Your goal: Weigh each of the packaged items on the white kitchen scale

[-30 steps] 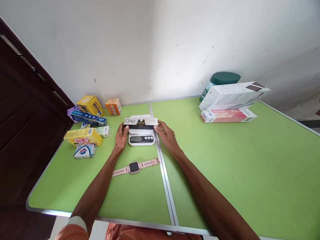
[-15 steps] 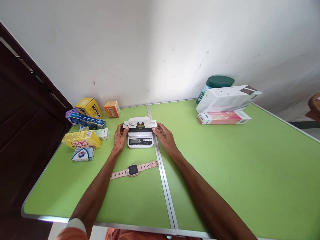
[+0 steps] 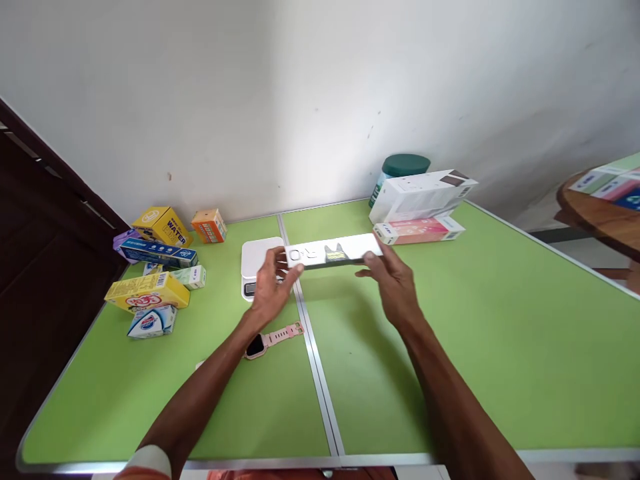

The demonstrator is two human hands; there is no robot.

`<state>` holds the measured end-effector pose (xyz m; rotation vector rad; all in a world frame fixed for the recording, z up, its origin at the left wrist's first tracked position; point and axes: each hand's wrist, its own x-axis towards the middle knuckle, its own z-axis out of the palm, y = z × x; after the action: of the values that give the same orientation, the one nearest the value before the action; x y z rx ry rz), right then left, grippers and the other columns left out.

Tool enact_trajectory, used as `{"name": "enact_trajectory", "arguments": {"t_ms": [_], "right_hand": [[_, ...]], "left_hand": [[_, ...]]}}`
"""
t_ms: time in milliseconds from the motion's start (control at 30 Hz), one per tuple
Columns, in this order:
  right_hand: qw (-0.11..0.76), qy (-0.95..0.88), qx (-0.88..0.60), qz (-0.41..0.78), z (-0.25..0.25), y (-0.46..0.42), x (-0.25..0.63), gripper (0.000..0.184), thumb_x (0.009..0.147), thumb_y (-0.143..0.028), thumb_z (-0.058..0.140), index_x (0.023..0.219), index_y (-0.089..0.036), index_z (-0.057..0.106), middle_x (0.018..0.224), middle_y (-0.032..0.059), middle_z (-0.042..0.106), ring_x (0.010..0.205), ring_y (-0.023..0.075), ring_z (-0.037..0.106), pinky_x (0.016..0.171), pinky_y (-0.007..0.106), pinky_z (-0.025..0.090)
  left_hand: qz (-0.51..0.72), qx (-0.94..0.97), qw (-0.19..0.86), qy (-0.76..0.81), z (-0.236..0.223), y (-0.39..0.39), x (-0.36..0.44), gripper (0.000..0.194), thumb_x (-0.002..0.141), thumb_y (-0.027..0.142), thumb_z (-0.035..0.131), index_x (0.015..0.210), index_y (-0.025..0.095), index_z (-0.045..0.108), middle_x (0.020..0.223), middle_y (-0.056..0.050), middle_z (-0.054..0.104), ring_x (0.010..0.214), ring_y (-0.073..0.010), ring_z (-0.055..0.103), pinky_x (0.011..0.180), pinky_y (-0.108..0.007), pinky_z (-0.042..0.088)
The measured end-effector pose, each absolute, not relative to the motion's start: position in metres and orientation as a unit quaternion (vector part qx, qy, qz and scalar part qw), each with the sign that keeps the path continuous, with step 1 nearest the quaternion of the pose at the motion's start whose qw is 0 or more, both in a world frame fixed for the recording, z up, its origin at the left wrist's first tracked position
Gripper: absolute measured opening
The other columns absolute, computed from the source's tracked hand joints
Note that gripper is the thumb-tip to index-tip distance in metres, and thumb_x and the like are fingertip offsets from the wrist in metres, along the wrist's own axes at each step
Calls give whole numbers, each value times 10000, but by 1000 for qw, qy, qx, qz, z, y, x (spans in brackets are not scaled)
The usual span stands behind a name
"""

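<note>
A long, slim white-and-black box [image 3: 333, 251] is held above the green table between both hands. My left hand [image 3: 270, 283] is closed on its left end, thumb on the near side. At the other end, my right hand [image 3: 397, 283] grips the box with its thumb in front. Behind and left of my left hand stands a white digital kitchen scale [image 3: 260, 257], its plate bare and its control panel mostly covered by the hand. A pink smartwatch [image 3: 256, 345] lies in front of the scale, with part of its strap hidden under my left forearm.
To the left sit several cartons, among them a yellow box [image 3: 147, 291], a blue box [image 3: 159, 253] and a small orange box [image 3: 209, 225]. A white box [image 3: 420, 193], a pink box [image 3: 419, 230] and a green-lidded tub [image 3: 406, 164] stand at the back right.
The slim box has been lifted off the scale and carried to the right by both hands, toward the camera. The view has turned slightly right, bringing a wooden stool with boxes into sight.
</note>
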<state>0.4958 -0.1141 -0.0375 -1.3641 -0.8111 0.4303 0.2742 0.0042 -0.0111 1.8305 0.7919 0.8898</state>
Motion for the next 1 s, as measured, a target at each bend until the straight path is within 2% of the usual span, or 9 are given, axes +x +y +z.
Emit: {"name": "enact_trajectory", "arguments": {"t_ms": [100,233,333,433,500,600,700,833,1000], "right_hand": [[685,-310,-644,143,-48,-149,526,595,941,-727,732,1336,-285,784,1189,67,776,1037,278,729,814,447,711],[662,-261,-697,89,-64,-187,554,617,906,-798,716,1239,-286,800,1152,80,767,1067,321,725,893,523,685],[609,-251,-751,44,-75,-202,567,675,926,-848,630,1240,-273,794,1188,124,780,1109,365,715,1018,598,606],[541,-241,-806,15,-86,-206,577,751,947,-881,513,1247,-253,795,1150,154,775,1049,366,703,1011,606,574],[509,-243,-826,3,-94,-205,584,743,962,-862,474,1261,-260,791,1127,154,775,1041,357,685,1000,580,569],[487,-281,-826,-25,-105,-200,593,661,987,-783,479,1265,-261,773,1230,162,779,1185,368,656,1112,588,513],[480,-284,-829,-37,-113,-195,598,693,958,-739,522,1355,-203,710,1380,206,729,1311,398,612,1209,639,437],[507,-233,-829,-47,-122,-190,595,890,897,-713,626,1544,-110,531,1554,291,566,1452,453,515,1246,675,404],[527,-237,-816,-30,-131,-171,596,947,893,-657,678,1638,-136,413,1585,277,482,1418,444,551,1251,664,423]], "left_hand": [[282,770,490,294,-21,-21,307,529,1027,600,694,1362,207,577,1332,-166,792,1083,-285,784,849,-437,668],[218,826,443,274,-41,-38,346,439,1010,568,743,1257,229,614,1265,-113,814,1120,-281,773,921,-427,630],[197,866,377,263,-55,-40,366,364,1028,545,734,1186,233,635,1268,-109,799,1199,-298,736,1001,-443,588],[189,888,332,256,-66,-38,379,305,1044,510,723,1151,234,648,1212,-103,789,1181,-300,709,1014,-441,562],[190,896,310,256,-71,-36,385,291,1038,490,740,1142,233,653,1183,-104,780,1150,-302,694,1010,-442,549],[191,901,282,268,-73,-35,393,260,1030,450,761,1114,227,656,1149,-110,774,1115,-308,672,1005,-449,522],[181,903,265,284,-72,-37,405,254,1040,442,752,1105,217,655,1151,-126,771,1114,-316,665,1001,-453,507],[174,905,259,290,-69,-39,427,279,1044,463,744,1132,215,650,1197,-142,765,1155,-326,666,1005,-454,507],[182,898,264,301,-71,-35,461,291,1026,477,767,1102,229,635,1174,-130,756,1190,-327,672,1016,-442,507]]}}
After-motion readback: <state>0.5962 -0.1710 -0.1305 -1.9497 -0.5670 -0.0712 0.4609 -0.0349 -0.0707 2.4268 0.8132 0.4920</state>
